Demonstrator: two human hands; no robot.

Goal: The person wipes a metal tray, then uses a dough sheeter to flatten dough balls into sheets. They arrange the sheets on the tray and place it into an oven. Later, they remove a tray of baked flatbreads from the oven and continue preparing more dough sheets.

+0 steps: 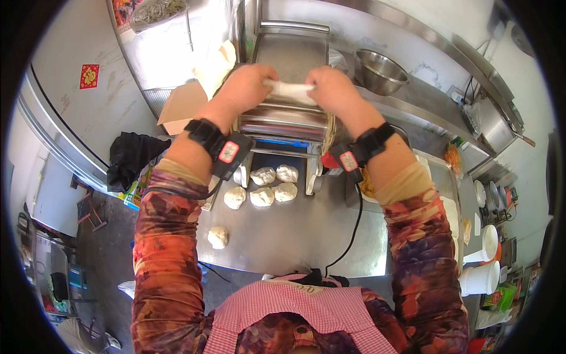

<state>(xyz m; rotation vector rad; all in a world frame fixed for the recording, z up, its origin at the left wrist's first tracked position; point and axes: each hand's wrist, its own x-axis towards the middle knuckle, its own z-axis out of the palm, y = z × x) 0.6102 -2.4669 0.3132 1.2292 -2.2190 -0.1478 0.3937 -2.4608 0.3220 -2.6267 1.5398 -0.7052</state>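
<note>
The left hand [247, 88] is closed, with its fingers pinching one end of a strip of white dough [292, 91]. The right hand [332, 88] is closed too and pinches the other end. The dough is pulled out between them, just above the shiny rollers [283, 127] of a metal machine. It looks a bit blurry, so I cannot tell if it touches the rollers.

This one piece looks about partway done, I think. It is longer than a lump, but it does not look like a wide, flat sheet yet.

There seems to be a lot left. At least six lumps of dough [262, 196] sit on the shiny metal surface [295, 236]. Most are in a bunch at the front of the machine, and one lump [217, 237] sits alone, nearer the person. They are all round and bumpy, and none looks flat.

Some pale, flat things [451, 218] lie at the right side. I cannot tell if they are finished dough. Behind the machine, to the right, is a metal bowl [380, 71].
</note>
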